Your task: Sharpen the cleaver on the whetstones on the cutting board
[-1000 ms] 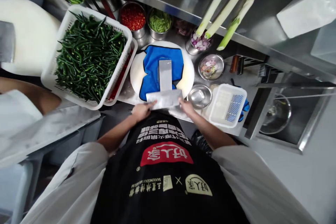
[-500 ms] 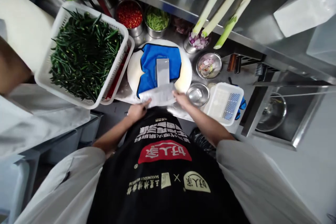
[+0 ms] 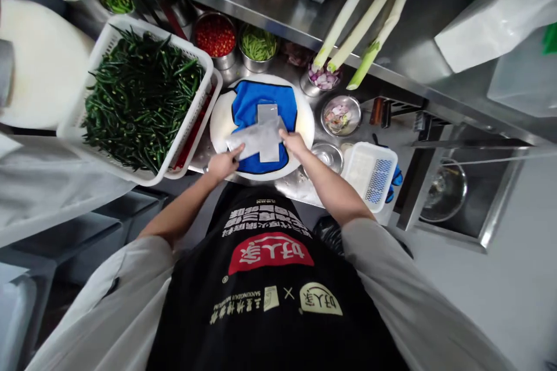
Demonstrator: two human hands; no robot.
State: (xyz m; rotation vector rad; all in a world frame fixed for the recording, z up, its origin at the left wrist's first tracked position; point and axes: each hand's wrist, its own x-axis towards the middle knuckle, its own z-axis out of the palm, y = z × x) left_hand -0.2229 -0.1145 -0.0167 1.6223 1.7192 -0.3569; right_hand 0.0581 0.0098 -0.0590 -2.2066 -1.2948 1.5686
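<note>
So your left hand (image 3: 223, 166) and right hand (image 3: 295, 144) are clamped on the flat piece's (image 3: 250, 138) ends, probably for control | it's over the grey slab (image 3: 270, 155) | blue cloth (image 3: 246, 100) underneath, guessing anti-slip

The apron (image 3: 270, 336) reads "好人家" 2 times, on a red badge (image 3: 270, 253) and a pale emblem (image 3: 321, 298), plus "×", "®" and "SANXINGDUI MUSEUM"; white lettering (image 3: 265, 217) above seems illegible.

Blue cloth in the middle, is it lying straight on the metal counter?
No, the cloth lies spread on a white board.
</note>
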